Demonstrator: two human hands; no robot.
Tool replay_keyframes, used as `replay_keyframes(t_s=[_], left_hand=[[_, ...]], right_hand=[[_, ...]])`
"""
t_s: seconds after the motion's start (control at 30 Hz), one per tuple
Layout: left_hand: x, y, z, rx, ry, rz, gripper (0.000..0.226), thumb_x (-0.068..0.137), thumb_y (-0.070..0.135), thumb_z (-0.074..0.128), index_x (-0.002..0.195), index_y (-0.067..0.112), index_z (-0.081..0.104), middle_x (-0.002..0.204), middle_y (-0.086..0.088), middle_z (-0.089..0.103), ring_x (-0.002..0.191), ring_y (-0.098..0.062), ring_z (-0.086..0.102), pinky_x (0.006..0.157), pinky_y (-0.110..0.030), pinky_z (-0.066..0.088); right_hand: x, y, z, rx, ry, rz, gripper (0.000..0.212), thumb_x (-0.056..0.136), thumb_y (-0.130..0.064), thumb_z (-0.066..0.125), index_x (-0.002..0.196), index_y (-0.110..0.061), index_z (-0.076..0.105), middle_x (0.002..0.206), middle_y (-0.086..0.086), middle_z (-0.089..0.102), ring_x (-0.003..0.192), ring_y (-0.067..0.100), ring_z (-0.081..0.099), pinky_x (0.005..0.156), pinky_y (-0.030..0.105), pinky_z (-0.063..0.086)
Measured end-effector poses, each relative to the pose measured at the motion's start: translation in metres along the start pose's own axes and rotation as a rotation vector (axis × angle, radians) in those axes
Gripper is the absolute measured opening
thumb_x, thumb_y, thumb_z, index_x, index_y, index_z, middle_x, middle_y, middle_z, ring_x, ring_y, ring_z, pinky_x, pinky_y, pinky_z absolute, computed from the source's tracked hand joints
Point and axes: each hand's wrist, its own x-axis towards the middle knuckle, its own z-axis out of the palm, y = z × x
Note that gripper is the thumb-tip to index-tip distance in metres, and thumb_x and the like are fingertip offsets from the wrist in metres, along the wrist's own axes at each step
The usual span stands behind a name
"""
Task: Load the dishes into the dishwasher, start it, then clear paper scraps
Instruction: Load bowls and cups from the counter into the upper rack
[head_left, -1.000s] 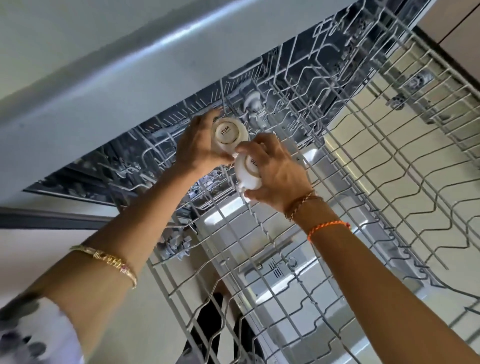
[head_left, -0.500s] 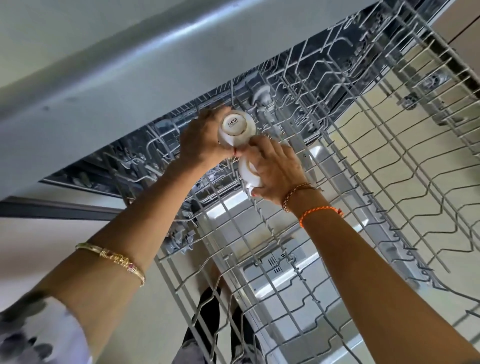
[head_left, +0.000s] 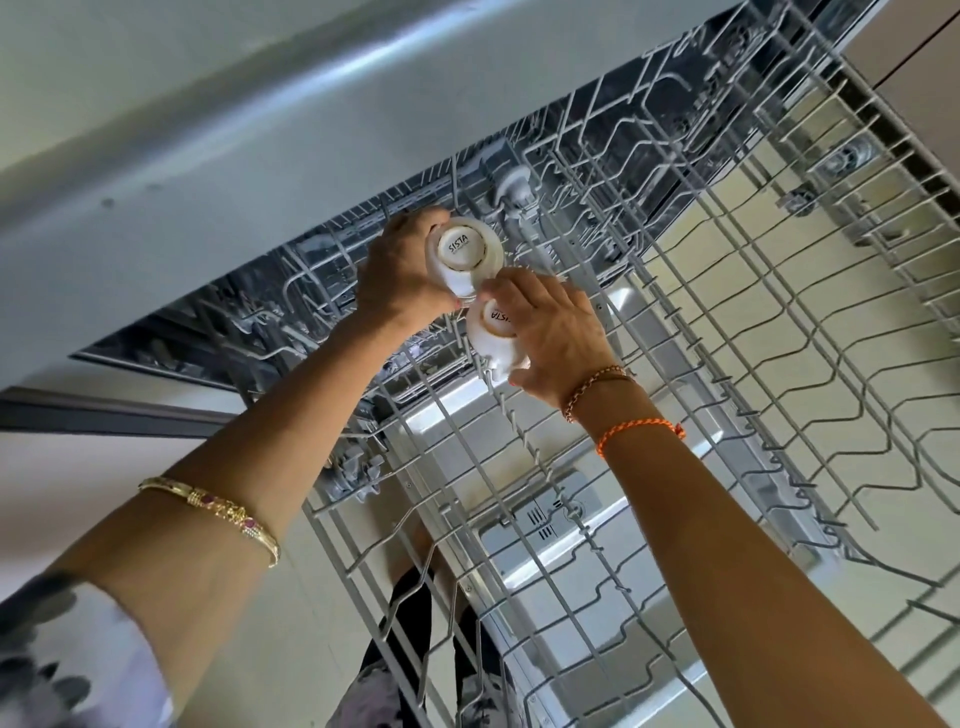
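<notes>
Two small white cups are held upside down over the back left of the pulled-out grey wire upper rack (head_left: 753, 364). My left hand (head_left: 400, 275) grips the farther cup (head_left: 465, 254), whose base reads SISTA. My right hand (head_left: 550, 332) covers the nearer cup (head_left: 493, 338), which rests against the rack's tines. The two cups sit side by side, almost touching. Beyond them is the dark inside of the dishwasher (head_left: 649, 130).
The countertop edge (head_left: 260, 130) overhangs the dishwasher at the top left. Below the rack lies the open dishwasher door (head_left: 545, 530) with its detergent compartment. The rack's right and near parts hold nothing. My legs (head_left: 415, 649) stand at its near left corner.
Both hands have shifted slightly deeper into the rack with their cups. The farther cup now shows its whole base, and the nearer cup has settled lower onto the tines.
</notes>
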Motion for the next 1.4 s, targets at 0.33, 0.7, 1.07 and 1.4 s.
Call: replay_keyframes(t_s=[0.33, 0.7, 1.07, 1.4], left_hand=[[-0.032, 0.018, 0.007, -0.107, 0.345, 0.039, 0.071, 0.068, -0.008, 0.064, 0.134, 0.007, 0.040, 0.135, -0.012, 0.044, 0.127, -0.024, 0.038, 0.103, -0.034, 0.033], [-0.156, 0.106, -0.050, -0.404, 0.333, 0.339, 0.032, 0.093, 0.023, 0.043, 0.119, 0.007, 0.051, 0.103, 0.004, 0.056, 0.094, -0.015, 0.057, 0.082, -0.037, 0.049], [-0.231, 0.100, -0.226, -0.574, 0.841, 0.286, 0.024, 0.086, 0.023, 0.050, 0.110, 0.021, 0.046, 0.086, 0.019, 0.056, 0.077, 0.006, 0.055, 0.060, -0.007, 0.043], [-0.354, -0.064, -0.368, -0.565, 1.139, -0.188, 0.022, 0.090, 0.010, 0.054, 0.110, 0.020, 0.047, 0.097, 0.002, 0.055, 0.072, -0.001, 0.053, 0.061, -0.005, 0.042]], right_hand=[[-0.029, 0.004, 0.006, 0.286, 0.704, 0.012, 0.033, 0.060, -0.009, 0.052, 0.090, -0.018, 0.042, 0.094, 0.013, 0.057, 0.085, 0.025, 0.052, 0.072, 0.034, 0.044], [-0.106, -0.076, -0.159, 0.576, 1.267, -0.083, 0.014, 0.077, -0.010, 0.056, 0.083, -0.019, 0.048, 0.081, -0.007, 0.047, 0.065, -0.001, 0.040, 0.059, 0.008, 0.036], [-0.097, -0.230, -0.285, 1.003, 1.120, -0.546, 0.015, 0.078, -0.018, 0.053, 0.082, -0.031, 0.047, 0.064, -0.018, 0.049, 0.049, -0.002, 0.043, 0.049, 0.010, 0.036], [-0.075, -0.467, -0.246, 1.355, 0.400, -0.649, 0.012, 0.077, -0.018, 0.060, 0.079, -0.027, 0.053, 0.059, -0.008, 0.048, 0.050, 0.012, 0.040, 0.047, 0.027, 0.037]])
